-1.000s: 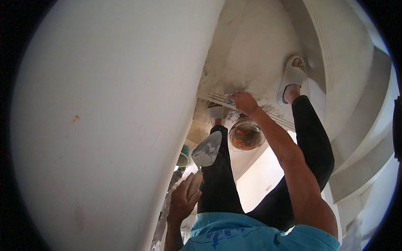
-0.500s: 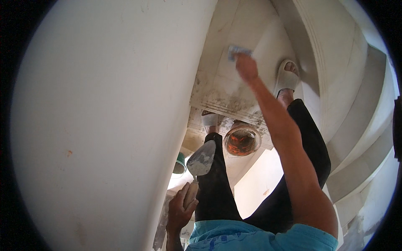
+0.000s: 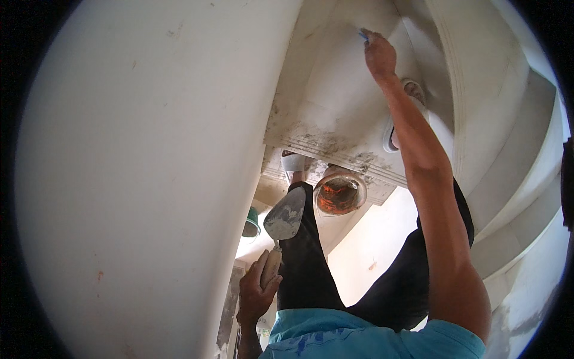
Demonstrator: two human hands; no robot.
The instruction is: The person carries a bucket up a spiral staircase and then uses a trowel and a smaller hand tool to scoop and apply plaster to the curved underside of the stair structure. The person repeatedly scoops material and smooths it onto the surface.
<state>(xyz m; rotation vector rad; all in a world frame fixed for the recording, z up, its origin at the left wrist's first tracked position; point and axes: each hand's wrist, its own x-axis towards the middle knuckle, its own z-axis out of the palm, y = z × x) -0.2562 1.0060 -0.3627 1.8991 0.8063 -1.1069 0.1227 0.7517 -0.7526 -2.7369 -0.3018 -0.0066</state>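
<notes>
My left hand point(image 3: 258, 291) is closed round the wooden handle of a trowel point(image 3: 285, 214). The trowel's broad grey blade, smeared with mortar, points up in front of my left leg. Far out over the stair tread point(image 3: 335, 90), my right hand point(image 3: 381, 57) is closed on a small blue thing point(image 3: 363, 36). Only a bit of it shows past the fingers, so I cannot tell its kind. Crumbs of mortar lie along the tread's grooved front edge. Between my feet stands a round bucket point(image 3: 339, 193) with an orange, mortar-smeared inside.
A smooth white wall point(image 3: 143, 179) rises along the left. More curved steps point(image 3: 508, 227) climb on the right. My sandalled feet point(image 3: 293, 161) are on different steps, the right one higher. A green bucket point(image 3: 252, 222) stands lower down beside the wall.
My right hand has moved farther away and to the right over the tread with the blue thing, which now shows less. The left hand and trowel have hardly moved.
</notes>
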